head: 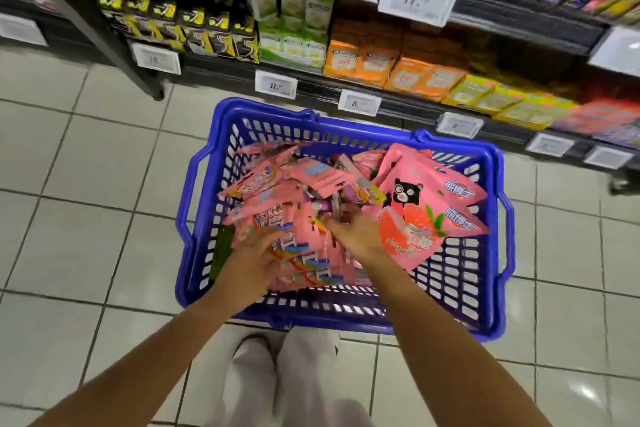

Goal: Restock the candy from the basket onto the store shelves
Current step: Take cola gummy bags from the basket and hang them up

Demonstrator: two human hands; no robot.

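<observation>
A blue plastic basket (495,253) stands on the tiled floor, filled with pink candy packets (311,177). Larger pink strawberry bags with a black bear (422,215) lean at its right side. Both my hands are down in the pile. My left hand (258,255) grips a bunch of pink rainbow-striped packets (304,253) at the near left. My right hand (356,232) reaches into the middle of the pile, fingers curled among the packets; the motion blur hides exactly what it holds.
Dark store shelves (398,107) run across the back with black-and-yellow packs (194,31), green boxes (294,42), orange boxes (381,62), yellow boxes (502,104) and white price tags (358,102). My legs (287,374) stand just behind the basket.
</observation>
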